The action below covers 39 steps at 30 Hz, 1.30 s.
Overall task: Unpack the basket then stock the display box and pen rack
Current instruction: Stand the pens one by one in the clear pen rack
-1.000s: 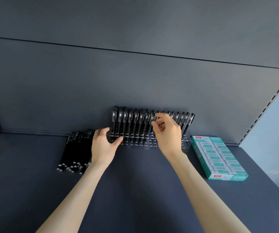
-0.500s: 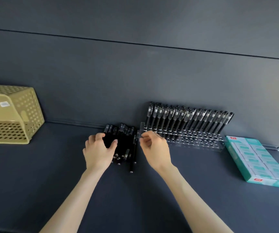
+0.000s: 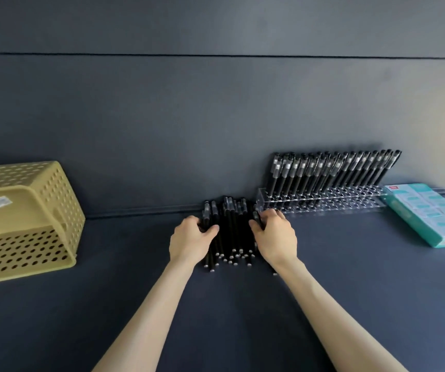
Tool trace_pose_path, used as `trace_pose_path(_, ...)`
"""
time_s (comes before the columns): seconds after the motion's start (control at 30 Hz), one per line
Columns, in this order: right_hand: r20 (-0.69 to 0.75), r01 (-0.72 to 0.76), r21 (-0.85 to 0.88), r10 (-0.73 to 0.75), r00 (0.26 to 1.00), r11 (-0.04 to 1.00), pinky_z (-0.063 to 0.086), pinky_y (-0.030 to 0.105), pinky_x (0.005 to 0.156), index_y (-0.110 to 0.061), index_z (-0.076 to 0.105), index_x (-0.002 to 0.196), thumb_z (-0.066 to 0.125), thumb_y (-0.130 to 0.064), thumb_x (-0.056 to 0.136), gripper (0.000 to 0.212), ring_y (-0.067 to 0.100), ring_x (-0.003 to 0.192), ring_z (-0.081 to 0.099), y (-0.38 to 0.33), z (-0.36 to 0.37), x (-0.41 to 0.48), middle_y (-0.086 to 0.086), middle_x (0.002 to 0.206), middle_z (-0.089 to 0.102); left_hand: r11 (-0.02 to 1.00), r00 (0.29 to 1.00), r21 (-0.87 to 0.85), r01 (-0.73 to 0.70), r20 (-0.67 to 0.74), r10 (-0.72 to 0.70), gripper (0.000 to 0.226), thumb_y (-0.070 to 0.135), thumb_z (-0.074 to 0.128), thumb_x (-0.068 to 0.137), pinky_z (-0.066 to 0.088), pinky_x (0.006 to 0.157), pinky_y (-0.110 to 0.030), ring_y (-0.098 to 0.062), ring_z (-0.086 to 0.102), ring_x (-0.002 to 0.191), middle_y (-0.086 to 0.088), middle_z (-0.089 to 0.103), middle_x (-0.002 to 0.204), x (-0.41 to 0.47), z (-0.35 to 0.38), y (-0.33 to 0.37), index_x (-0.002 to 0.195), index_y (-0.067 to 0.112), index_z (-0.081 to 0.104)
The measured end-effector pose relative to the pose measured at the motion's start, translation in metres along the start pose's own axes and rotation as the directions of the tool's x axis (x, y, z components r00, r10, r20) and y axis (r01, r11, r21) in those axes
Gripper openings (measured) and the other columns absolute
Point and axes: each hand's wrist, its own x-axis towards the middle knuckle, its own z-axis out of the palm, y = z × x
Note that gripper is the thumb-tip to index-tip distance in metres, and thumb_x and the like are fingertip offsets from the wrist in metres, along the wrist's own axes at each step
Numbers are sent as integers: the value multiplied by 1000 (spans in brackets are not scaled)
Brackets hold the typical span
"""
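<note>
The loose pens [image 3: 229,232] lie piled on the shelf [image 3: 135,304], just left of the pen rack [image 3: 320,204]. The pile is gripped from both sides: the left hand [image 3: 190,238] is curled round its left edge, the right hand [image 3: 276,234] round its right. A few pens should be separated, caps kept pointing one way, then seated singly in the free front holes. The fingertips are hidden among the pens, so the number held cannot be told. The display box [image 3: 428,213] and the tipped basket [image 3: 28,216] are cut off by the frame.
</note>
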Motion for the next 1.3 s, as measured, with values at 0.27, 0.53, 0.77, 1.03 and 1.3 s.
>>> trace_pose_path(0.27, -94, -13, 162, 28, 995, 987, 39, 28, 66, -14, 57, 92, 61, -34, 89, 21, 21, 81, 57, 1, 5, -5, 1, 90, 61, 998, 998, -40, -47, -41, 46, 25, 38, 58, 90, 42, 66, -30, -22, 59, 80, 2, 63, 81, 2, 2, -8, 93, 14, 58)
trace_pose_path(0.53, -134, 14, 399, 43, 990, 917, 41, 17, 65, -19, 63, 82, 63, -29, 88, 11, 10, 71, 56, 4, -1, -3, -4, 75, 61, 928, 988, -346, -140, -110, 108, 26, 30, 39, 100, 38, 55, -34, -16, 43, 50, 1, 45, 57, -4, 1, -12, 81, 13, 44)
trace_pose_path(0.77, 31, -15, 747, -12, 999, 665, 47, 19, 54, -11, 64, 84, 49, -16, 97, 20, 6, 53, 54, 1, -42, 5, -3, 62, 66, 692, 964, -712, -120, 84, 254, 22, 33, 42, 100, 19, 37, -24, -14, 23, 45, -7, 31, 65, -30, 2, 30, 94, 13, 45)
trace_pose_path(1.03, 125, -55, 913, -149, 981, 404, 55, 27, 69, -7, 54, 95, 41, -13, 100, 15, 24, 84, 69, 47, -111, 13, 11, 89, 73, 746, 924, -666, -11, 279, 263, 23, 25, 72, 82, 22, 35, -18, -7, 29, 37, 14, 34, 44, -65, 61, 88, 85, 5, 63)
trace_pose_path(1.3, 46, 90, 822, -224, 974, 562, 54, 21, 66, -12, 59, 88, 57, -15, 92, 6, 11, 78, 65, 122, -170, 36, 9, 91, 66, 778, 972, -608, -159, 44, 233, 18, 20, 79, 75, 33, 40, -10, -1, 48, 41, 12, 56, 46, -97, 140, 152, 67, 13, 65)
